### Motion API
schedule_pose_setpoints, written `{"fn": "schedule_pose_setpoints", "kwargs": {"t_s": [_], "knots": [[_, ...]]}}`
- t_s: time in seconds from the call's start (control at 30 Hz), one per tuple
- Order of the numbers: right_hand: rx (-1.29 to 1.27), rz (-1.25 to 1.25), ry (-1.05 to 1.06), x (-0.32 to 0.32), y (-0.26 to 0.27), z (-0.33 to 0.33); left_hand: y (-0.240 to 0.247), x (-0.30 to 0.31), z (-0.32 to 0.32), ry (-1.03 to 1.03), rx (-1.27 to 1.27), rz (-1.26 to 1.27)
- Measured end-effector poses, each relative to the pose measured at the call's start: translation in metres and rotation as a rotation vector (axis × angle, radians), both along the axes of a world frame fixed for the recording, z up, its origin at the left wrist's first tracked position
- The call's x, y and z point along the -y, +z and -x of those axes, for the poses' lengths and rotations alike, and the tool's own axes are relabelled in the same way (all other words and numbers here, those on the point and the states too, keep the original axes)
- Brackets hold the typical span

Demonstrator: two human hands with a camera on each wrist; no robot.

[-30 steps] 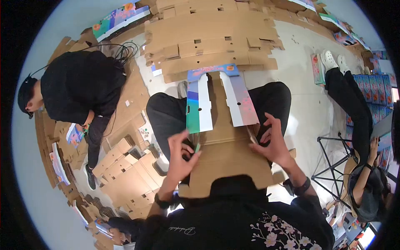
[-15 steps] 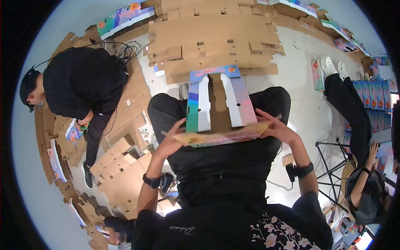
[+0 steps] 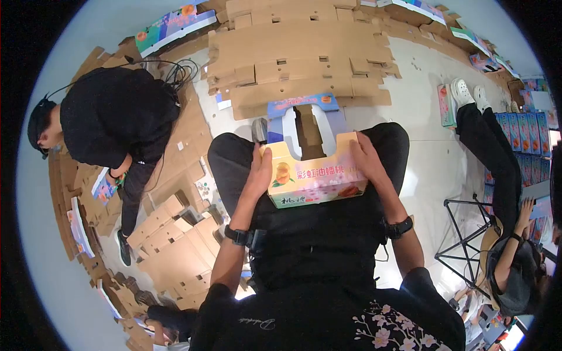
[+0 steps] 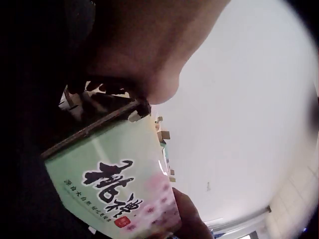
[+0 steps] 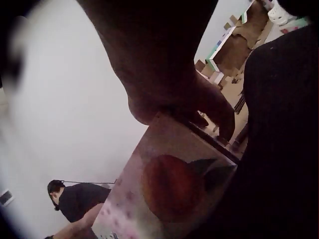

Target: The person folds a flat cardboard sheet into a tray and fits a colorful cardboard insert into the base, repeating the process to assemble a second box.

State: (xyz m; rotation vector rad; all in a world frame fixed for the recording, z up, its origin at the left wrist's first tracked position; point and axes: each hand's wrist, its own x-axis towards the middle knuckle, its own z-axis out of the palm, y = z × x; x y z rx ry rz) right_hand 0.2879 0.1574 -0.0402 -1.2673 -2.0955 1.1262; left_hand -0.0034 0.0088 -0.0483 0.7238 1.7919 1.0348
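Note:
A printed cardboard box (image 3: 319,175) sits across the lap, its yellow-and-pink front flap folded over the top and a long opening behind it. My left hand (image 3: 257,173) grips its left side, thumb near the top edge; in the left wrist view the palm (image 4: 149,64) is at the corner above the green printed front (image 4: 112,179). On the opposite side my right hand (image 3: 371,162) holds the right edge. In the right wrist view its fingers (image 5: 219,112) reach along the box's side, above a printed peach (image 5: 172,186). Some fingertips are hidden.
Flattened cardboard (image 3: 304,44) lies on the floor ahead, with more pieces (image 3: 181,245) at the left. A person in black (image 3: 117,120) sits at the left. Stacked printed boxes (image 3: 530,131) and a black folding stand (image 3: 462,234) are at the right.
The brown front panel has been folded up and over, and its printed face now covers the box's near end. Both hands have moved up and forward along the box's sides.

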Motion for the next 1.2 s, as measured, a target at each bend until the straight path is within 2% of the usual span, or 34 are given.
{"fn": "schedule_pose_setpoints", "kwargs": {"t_s": [0.07,0.17,0.27,0.37,0.47,0.57,0.67,0.77,0.8,0.9,1.0,1.1,1.17,1.2], "knots": [[-0.049,0.174,-0.069,0.008,0.020,0.007,-0.026,0.007,0.004,-0.073,0.184,-0.081],[-0.077,0.293,-0.157,0.010,0.024,0.010,0.006,0.003,-0.004,-0.056,0.369,-0.043],[-0.016,0.366,-0.223,0.007,0.014,0.009,-0.001,0.004,0.001,-0.083,0.404,-0.047],[0.028,0.377,-0.226,-0.001,-0.007,0.006,-0.024,0.007,-0.006,-0.002,-0.008,-0.011],[-0.025,0.370,-0.246,-0.004,-0.017,0.010,-0.015,0.001,-0.015,0.152,0.226,-0.068],[-0.040,0.449,-0.221,-0.011,-0.031,0.004,-0.049,0.004,-0.015,0.336,0.432,0.104],[-0.059,0.485,-0.176,-0.018,-0.048,-0.001,-0.023,0.007,-0.012,0.182,0.734,0.091],[-0.026,0.386,-0.187,-0.006,-0.052,-0.002,-0.038,0.014,-0.009,0.161,0.832,0.126],[-0.008,0.329,-0.198,-0.003,-0.049,0.000,-0.030,0.014,-0.011,0.149,0.817,0.113],[-0.027,0.375,-0.274,0.013,-0.006,0.008,0.003,0.015,-0.020,0.125,0.768,0.049],[-0.067,0.440,-0.181,0.015,0.018,0.003,0.023,0.019,-0.026,0.118,0.694,-0.073],[-0.293,0.067,-0.143,0.040,0.050,-0.005,0.042,0.034,-0.032,0.163,0.630,-0.239],[-0.399,0.078,-0.136,0.059,0.097,-0.009,0.044,0.049,-0.031,0.110,0.398,-0.438],[-0.448,0.086,-0.132,0.065,0.115,-0.012,0.078,0.052,-0.039,0.133,0.408,-0.491]]}}
